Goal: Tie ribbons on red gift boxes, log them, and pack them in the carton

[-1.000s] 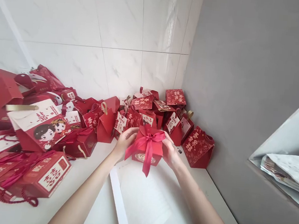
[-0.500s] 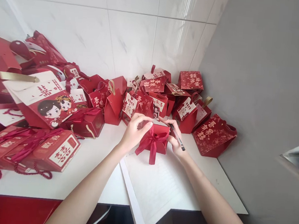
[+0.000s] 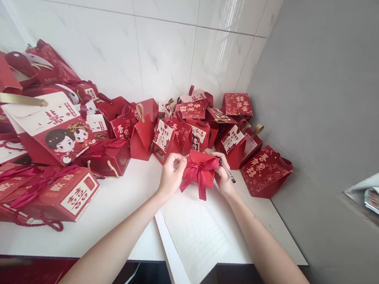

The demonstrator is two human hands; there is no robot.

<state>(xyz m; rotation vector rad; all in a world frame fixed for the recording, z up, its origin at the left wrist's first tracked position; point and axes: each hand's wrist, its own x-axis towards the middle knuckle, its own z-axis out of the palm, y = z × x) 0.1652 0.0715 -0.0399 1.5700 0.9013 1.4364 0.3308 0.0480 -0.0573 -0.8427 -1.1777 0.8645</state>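
Note:
Between my two hands is a small red gift box with a red satin ribbon bow on its front. My left hand is closed, pinching the box's left edge between thumb and fingers. At the right side of the box, my right hand is closed on it and also keeps a dark pen between its fingers. Part of the right fingers is hidden behind the box. Beneath lie white sheets of paper, with faint lines on the upper one.
Red and white gift boxes line the back wall. More ribboned boxes crowd the left of the white table. One dark red box stands near the grey panel at right. Something blurred shows at the lower left corner.
The gift box has tipped, so its red top flap now faces me and the bow sits higher. Both hands have shifted with it. A blurred shape has appeared at the lower left.

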